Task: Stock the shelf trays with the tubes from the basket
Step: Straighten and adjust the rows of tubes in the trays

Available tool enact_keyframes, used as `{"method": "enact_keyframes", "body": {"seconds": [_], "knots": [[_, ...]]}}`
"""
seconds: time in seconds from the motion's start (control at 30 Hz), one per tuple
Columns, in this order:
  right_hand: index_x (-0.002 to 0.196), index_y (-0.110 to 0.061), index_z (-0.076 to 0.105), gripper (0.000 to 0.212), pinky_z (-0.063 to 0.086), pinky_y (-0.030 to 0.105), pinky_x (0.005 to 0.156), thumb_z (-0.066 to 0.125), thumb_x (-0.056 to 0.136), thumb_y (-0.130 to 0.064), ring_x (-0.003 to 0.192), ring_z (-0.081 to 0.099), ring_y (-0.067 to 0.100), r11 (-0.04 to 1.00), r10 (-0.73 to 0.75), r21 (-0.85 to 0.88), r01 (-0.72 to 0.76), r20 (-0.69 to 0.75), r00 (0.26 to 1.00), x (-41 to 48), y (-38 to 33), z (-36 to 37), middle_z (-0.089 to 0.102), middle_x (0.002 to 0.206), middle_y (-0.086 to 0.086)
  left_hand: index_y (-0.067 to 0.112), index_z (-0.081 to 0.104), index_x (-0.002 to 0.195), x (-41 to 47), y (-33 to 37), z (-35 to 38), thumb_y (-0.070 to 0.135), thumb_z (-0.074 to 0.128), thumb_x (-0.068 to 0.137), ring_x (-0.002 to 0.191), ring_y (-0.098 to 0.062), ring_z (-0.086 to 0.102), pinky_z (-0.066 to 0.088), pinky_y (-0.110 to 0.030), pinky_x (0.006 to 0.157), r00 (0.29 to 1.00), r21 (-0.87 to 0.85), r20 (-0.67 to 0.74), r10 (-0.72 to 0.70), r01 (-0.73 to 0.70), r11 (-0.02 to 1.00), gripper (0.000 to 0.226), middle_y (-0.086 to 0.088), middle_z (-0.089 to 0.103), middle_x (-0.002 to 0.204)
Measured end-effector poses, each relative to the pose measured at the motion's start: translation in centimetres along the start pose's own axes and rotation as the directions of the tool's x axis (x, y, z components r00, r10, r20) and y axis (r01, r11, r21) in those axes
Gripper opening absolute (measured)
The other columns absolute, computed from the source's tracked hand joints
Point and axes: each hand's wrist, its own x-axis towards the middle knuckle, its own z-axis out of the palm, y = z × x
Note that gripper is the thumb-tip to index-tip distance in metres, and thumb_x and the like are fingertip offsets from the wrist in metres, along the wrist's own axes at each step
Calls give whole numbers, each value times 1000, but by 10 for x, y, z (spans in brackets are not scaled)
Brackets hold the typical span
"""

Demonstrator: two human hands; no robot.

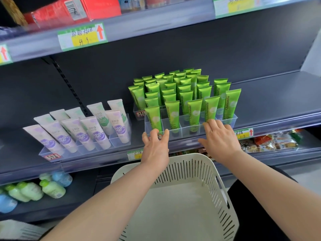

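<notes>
Glossy green tubes (192, 110) stand cap-down in the tray (184, 134); left hand (154, 146), right hand (219, 138) touch it, grip wide

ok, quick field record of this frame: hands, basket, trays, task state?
left hand: fingertips on front-left rim of green-tube tray, holds no tube
right hand: fingers on same rim, further right, holds no tube
basket: white, slotted walls, below the hands, no tubes visible inside
green tubes: upright, in rows in the tray
pale tubes: leaning back in second clear tray, to the left
task state: looks stocked; hands probably squaring the tray
</notes>
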Motion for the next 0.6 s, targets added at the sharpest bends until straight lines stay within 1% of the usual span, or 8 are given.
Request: {"method": "enact_keyframes", "body": {"seconds": [0.07, 0.17, 0.27, 0.43, 0.6], "knots": [[124, -16, 48, 53, 41, 36, 86, 42, 91, -57, 108, 48, 24, 1000, 22, 2, -22, -2, 1000, 0, 9, 2, 50, 116, 1, 29, 15, 151, 3, 10, 2, 5, 55, 94, 142, -44, 2, 48, -40, 92, 1000, 2, 8, 8, -8, 1000, 73, -5, 13, 149], [124, -15, 49, 56, 41, 37, 86, 40, 90, -58, 109, 48, 24, 999, 53, 4, -53, -6, 999, -2, 22, 4, 51, 117, 2, 29, 16, 151, 8, 25, 5, 2, 57, 91, 141, -43, 3, 47, -41, 93, 1000, 5, 12, 9, -9, 1000, 77, -6, 13, 149], [120, -14, 51, 54, 41, 38, 85, 42, 90, -58, 107, 48, 25, 996, 85, 9, -85, -20, 996, -3, 36, 6, 52, 115, 2, 29, 16, 151, 13, 40, 7, 3, 57, 91, 141, -43, 4, 49, -42, 89, 1000, 9, 19, 19, -19, 1000, 77, -6, 12, 149], [120, -15, 48, 53, 41, 37, 86, 41, 91, -58, 108, 47, 24, 992, 124, 16, -124, -18, 992, -3, 54, 8, 50, 115, 2, 28, 16, 151, 20, 64, 9, 2, 57, 91, 141, -43, 5, 47, -42, 93, 999, 7, 33, 22, -23, 1000, 78, -8, 12, 151], [121, -16, 47, 53, 42, 37, 87, 38, 92, -58, 109, 47, 23, 986, 166, 30, -166, -20, 986, -4, 75, 11, 49, 116, 1, 28, 17, 151, 24, 88, 11, 0, 55, 90, 140, -44, 5, 47, -43, 92, 999, -1, 38, 38, -38, 999, 77, -6, 13, 150]]}}
